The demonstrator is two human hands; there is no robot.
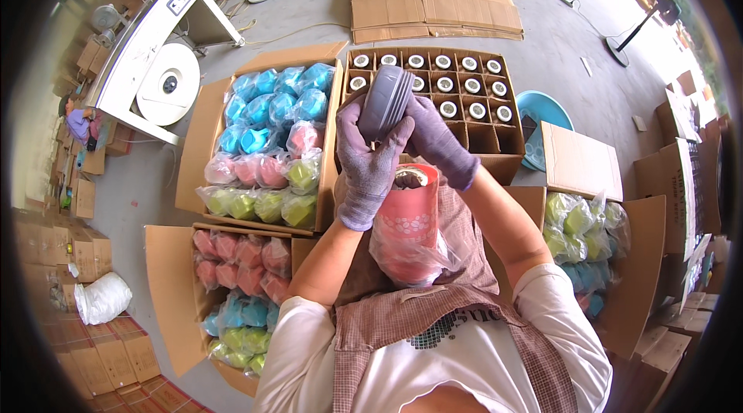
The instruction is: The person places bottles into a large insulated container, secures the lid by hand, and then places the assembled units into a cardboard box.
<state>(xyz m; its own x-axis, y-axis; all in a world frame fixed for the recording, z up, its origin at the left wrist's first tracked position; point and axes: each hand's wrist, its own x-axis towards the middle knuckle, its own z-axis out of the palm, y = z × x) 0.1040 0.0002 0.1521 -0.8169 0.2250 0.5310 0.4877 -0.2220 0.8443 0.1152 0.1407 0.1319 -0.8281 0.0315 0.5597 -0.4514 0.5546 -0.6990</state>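
Observation:
Both my hands wear greyish-purple knit gloves and are raised over my lap, closed around a dark grey, rounded piece with ribbed sides (pixel 385 102) that looks like a large lid. My left hand (pixel 365 169) grips it from below and the left, its thumb across the lower edge. My right hand (pixel 439 138) holds its right side; some of those fingers are hidden behind it. Below the hands, a coral-pink cylindrical container (pixel 410 215) with a pale pattern stands in my lap. Its top is open, showing a pale rim and dark inside, and clear plastic bunches around its lower part.
A divided carton (pixel 495 138) of white-capped containers stands ahead. Open cartons of bagged blue, pink and green pieces flank me at left (pixel 325 181) and right (pixel 646 258). Beyond lie a flattened carton (pixel 464 3), a blue basin (pixel 553 111) and a white machine (pixel 147 26).

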